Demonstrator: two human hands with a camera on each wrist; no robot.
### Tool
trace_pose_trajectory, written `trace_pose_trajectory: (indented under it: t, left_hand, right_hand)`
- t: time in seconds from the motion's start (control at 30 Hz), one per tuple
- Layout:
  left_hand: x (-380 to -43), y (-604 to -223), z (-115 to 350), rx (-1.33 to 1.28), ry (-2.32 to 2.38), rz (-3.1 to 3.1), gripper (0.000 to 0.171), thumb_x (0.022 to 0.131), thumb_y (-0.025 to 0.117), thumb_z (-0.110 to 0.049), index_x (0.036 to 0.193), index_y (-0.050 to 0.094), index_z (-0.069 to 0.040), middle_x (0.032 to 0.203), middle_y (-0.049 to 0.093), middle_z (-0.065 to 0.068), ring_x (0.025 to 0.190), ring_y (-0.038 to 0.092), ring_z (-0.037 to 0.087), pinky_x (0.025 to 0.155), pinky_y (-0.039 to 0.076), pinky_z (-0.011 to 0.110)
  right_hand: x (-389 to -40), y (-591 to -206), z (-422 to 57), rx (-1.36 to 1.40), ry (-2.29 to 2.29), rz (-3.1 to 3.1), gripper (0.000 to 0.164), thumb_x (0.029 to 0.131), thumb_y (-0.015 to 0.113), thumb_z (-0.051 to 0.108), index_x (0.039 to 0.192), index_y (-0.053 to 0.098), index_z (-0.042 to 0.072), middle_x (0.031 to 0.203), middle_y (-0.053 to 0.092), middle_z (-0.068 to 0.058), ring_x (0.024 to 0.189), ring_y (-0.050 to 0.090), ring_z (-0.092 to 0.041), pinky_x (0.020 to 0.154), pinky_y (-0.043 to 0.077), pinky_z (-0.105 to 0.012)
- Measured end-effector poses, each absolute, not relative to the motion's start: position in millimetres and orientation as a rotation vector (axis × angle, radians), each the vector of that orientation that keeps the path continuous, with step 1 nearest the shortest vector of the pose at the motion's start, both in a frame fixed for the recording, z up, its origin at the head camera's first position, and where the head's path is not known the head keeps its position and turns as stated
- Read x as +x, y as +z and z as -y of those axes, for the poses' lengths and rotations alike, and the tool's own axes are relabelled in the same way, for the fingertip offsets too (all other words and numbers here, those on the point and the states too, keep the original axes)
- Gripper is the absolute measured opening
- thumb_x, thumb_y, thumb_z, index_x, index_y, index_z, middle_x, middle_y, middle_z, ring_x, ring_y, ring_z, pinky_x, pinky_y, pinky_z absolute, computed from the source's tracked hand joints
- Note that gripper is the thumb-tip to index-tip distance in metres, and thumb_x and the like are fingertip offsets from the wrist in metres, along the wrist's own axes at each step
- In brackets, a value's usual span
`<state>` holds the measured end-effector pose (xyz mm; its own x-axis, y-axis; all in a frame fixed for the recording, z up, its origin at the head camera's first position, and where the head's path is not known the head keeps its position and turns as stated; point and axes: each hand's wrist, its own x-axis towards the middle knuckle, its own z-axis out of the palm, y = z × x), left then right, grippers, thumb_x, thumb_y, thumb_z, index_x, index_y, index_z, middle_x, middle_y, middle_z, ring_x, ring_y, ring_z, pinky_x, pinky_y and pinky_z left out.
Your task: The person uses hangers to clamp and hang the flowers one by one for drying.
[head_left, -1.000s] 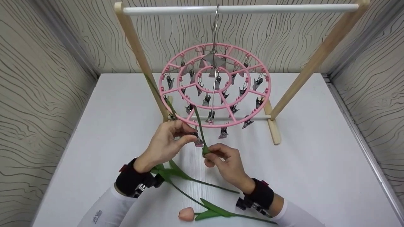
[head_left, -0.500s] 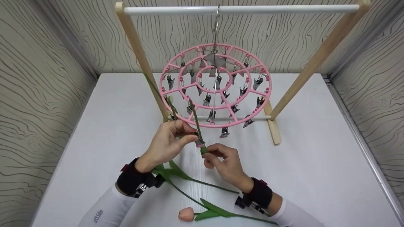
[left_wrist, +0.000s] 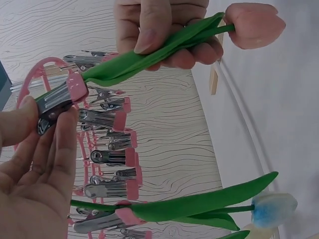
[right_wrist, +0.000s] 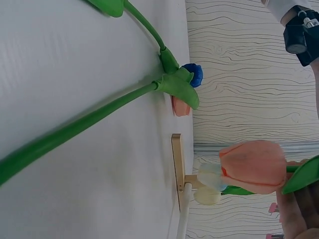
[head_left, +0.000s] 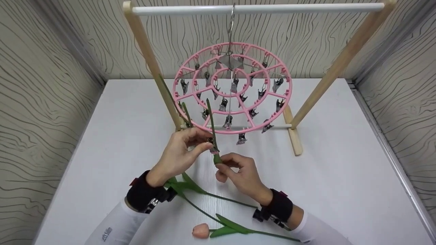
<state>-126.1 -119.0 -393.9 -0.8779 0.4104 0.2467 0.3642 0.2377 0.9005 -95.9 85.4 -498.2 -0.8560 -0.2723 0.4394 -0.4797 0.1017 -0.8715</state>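
Note:
My left hand [head_left: 180, 149] pinches a metal clip [left_wrist: 60, 102] with pink tips, which hangs from the near-left edge of the pink round clip hanger [head_left: 231, 132]. My right hand [head_left: 243, 173] holds an artificial pink tulip [left_wrist: 254, 25] by its leaves and stem, bloom downward. Its green stem [head_left: 211, 119] runs up past the clip. In the left wrist view the clip's pink tips sit over the stem just above the leaves; how firmly they bite cannot be told. A blue-and-white tulip [left_wrist: 274, 210] hangs from a neighbouring clip.
A wooden stand [head_left: 327, 78] with a white top bar [head_left: 306, 8] carries the hanger. Several other clips dangle from its rings. On the white table [head_left: 340, 177] lie a pink tulip [head_left: 201, 230] and a blue tulip [right_wrist: 194, 74] with long green stems.
My right hand has brought the tulip slightly left and up, so its stem now lines up with the clip. The left hand stays on the clip. The hanger's near rim has risen a little.

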Motion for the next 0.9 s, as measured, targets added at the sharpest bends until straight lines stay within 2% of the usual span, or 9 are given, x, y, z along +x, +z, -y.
trace_pose_trajectory:
  t: [0.37, 0.53, 0.73, 0.9]
  left_hand:
    - [-127, -400, 124, 0.783, 1.79, -2.481, 0.022, 0.087, 0.07, -0.017, 0.108, 0.068, -0.013, 0.098, 0.072, 0.003, 0.086, 0.07, 0.01, 0.083, 0.059, 0.024]
    - [-128, -404, 129, 0.755, 1.806, -2.498, 0.023, 0.086, 0.072, -0.017, 0.109, 0.068, -0.013, 0.1, 0.072, 0.003, 0.089, 0.07, 0.011, 0.084, 0.058, 0.024]
    - [-131, -408, 135, 0.672, 1.807, -2.527, 0.019, 0.086, 0.072, -0.014, 0.105, 0.069, -0.012, 0.1, 0.072, 0.003, 0.092, 0.068, 0.01, 0.084, 0.058, 0.024]
    - [-135, -410, 140, 0.626, 1.8, -2.552, 0.019, 0.087, 0.071, -0.01, 0.106, 0.069, -0.011, 0.102, 0.072, 0.003, 0.094, 0.068, 0.011, 0.085, 0.058, 0.024]
  right_hand:
    - [-98, -501, -95, 0.717, 1.775, 2.297, 0.02, 0.09, 0.067, 0.013, 0.11, 0.069, 0.012, 0.104, 0.074, -0.008, 0.092, 0.072, -0.011, 0.079, 0.06, -0.026]
    - [-97, -505, -103, 0.722, 1.741, 2.349, 0.017, 0.09, 0.068, 0.016, 0.107, 0.07, 0.013, 0.102, 0.074, -0.006, 0.091, 0.071, -0.009, 0.078, 0.059, -0.025]
    - [-93, -511, -113, 0.7, 1.692, 2.448, 0.015, 0.088, 0.071, 0.017, 0.102, 0.071, 0.019, 0.099, 0.074, -0.004, 0.088, 0.071, -0.008, 0.076, 0.059, -0.026]
    - [-86, -501, -117, 0.664, 1.634, 2.538, 0.013, 0.088, 0.071, 0.015, 0.1, 0.072, 0.018, 0.098, 0.074, -0.001, 0.087, 0.07, -0.008, 0.076, 0.059, -0.026]
